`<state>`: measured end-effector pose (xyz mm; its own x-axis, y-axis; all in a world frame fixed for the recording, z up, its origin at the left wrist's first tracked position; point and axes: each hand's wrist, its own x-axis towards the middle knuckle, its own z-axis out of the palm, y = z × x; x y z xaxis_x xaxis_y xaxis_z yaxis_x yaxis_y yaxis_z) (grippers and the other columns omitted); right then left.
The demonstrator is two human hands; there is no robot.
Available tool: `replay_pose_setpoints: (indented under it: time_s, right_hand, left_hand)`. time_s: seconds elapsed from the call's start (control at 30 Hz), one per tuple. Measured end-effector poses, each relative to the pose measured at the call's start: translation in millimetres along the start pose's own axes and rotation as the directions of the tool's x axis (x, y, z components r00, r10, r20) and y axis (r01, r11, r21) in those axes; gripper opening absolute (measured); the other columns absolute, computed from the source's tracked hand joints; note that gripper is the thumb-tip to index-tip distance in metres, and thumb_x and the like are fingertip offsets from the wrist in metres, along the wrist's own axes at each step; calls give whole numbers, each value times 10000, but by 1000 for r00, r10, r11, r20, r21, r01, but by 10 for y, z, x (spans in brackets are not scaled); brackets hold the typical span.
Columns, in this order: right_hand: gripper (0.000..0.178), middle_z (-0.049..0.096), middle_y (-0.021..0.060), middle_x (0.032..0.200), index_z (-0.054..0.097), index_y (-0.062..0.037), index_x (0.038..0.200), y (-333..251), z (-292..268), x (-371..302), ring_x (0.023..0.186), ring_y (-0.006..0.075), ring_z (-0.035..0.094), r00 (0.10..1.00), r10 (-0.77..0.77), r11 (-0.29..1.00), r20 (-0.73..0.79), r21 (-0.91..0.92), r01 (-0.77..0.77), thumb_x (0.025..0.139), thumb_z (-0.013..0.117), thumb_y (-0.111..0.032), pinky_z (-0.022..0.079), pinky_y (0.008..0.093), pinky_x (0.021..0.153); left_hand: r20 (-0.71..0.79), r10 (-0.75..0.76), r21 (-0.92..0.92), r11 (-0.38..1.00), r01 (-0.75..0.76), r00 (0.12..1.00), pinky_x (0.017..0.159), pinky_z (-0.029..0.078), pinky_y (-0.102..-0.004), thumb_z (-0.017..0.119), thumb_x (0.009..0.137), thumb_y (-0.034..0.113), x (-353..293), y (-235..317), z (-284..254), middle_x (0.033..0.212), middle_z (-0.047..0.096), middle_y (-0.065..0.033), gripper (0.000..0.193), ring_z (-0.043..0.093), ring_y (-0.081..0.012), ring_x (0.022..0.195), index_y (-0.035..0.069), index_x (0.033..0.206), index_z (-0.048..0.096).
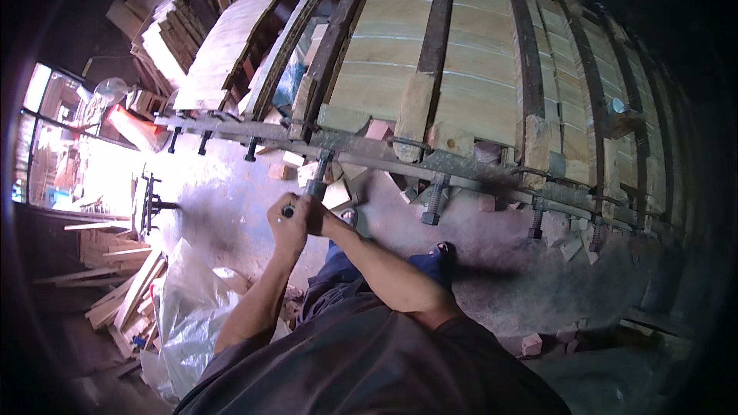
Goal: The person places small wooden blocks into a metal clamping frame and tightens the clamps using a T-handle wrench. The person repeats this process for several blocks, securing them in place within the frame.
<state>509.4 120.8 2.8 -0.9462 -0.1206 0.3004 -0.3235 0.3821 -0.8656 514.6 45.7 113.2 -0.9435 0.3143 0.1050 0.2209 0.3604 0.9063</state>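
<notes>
My left hand [284,223] is closed around a dark bar, its round end poking out between the fingers. Right beside it, my right hand [315,215] is closed as well, seemingly on the same tool, which looks like a socket wrench [316,187]. The wrench's dark head meets one of the threaded clamp bolts [326,160] along the front rail of a large clamping frame [369,149]. My fingers hide most of the handle. Pale wooden boards [384,38] lie pressed in the frame beneath dark crossbars [434,31].
Several more bolts [432,207] stick out from the rail toward me. Wood offcuts [336,194] litter the floor under it. To the left are a crumpled plastic sheet [188,315], a pile of wood strips [127,292] and a bright window [54,138]. Stacked boards [173,38] stand at the far left.
</notes>
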Motion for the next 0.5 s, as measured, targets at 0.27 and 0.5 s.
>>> replay_pose_setpoints:
  time_s: [0.27, 0.5]
  right_hand:
    - [266, 677, 101, 988, 620, 51, 1122, -237, -766, -677, 891, 136, 631, 750, 651, 640, -115, 615, -461, 884, 555, -47, 511, 277, 752]
    - [222, 700, 174, 964, 668, -12, 1048, -1435, -528, 551, 891, 315, 687, 730, 398, 777, -556, -218, -590, 844, 604, -73, 541, 398, 791]
  left_hand:
    - [526, 249, -168, 968, -188, 813, 542, 454, -353, 726, 817, 110, 275, -240, -176, 637, 596, -133, 210, 583, -222, 569, 14, 699, 581]
    - [768, 452, -427, 889, -163, 454, 759, 494, -448, 774, 679, 261, 714, -906, -82, 945, 643, -185, 344, 621, -368, 916, 68, 935, 648]
